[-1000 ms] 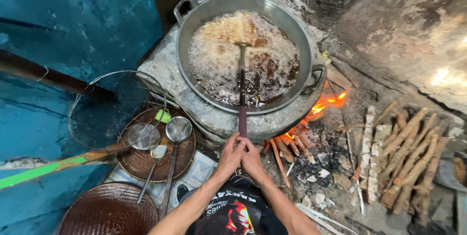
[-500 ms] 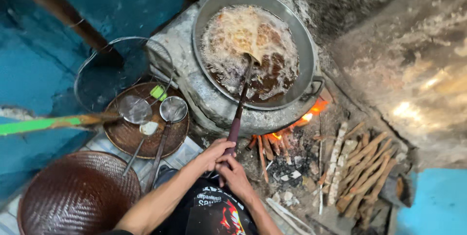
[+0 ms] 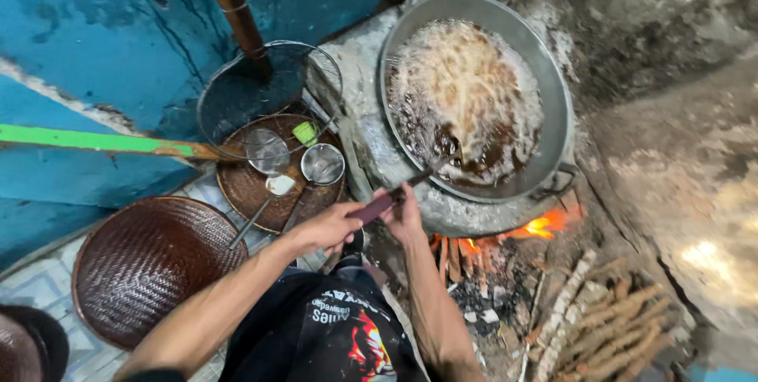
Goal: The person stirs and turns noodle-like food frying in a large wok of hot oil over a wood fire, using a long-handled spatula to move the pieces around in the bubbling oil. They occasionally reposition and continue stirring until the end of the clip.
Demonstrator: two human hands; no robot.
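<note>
Both hands grip one long dark-handled ladle [image 3: 410,188]: the left hand [image 3: 328,228] is closed around the reddish end of the handle, the right hand [image 3: 407,216] is wrapped on it just ahead, toward one o'clock. The ladle's far end dips into the big metal wok [image 3: 553,90], which sits on a rough stone stove [image 3: 355,121] at twelve o'clock from the hands, foaming with frying strands [image 3: 466,86] in dark oil.

A second ago the hands met palm to palm at the handle's end, with the ladle pointing straight up the picture. Now they are spread along it and the handle slants (the head has turned too, so the wok has slid right). By my reading, that means the stirring stroke is under way, sweeping the near side of the oil.

Fire [image 3: 541,228] burns under the wok at three o'clock from the hands, firewood sticks [image 3: 608,323] beyond. At nine to ten o'clock lie a woven tray [image 3: 237,184] with two small wire skimmers [image 3: 320,165], a round wire basket [image 3: 237,90], and a large brown woven basket [image 3: 146,263].
</note>
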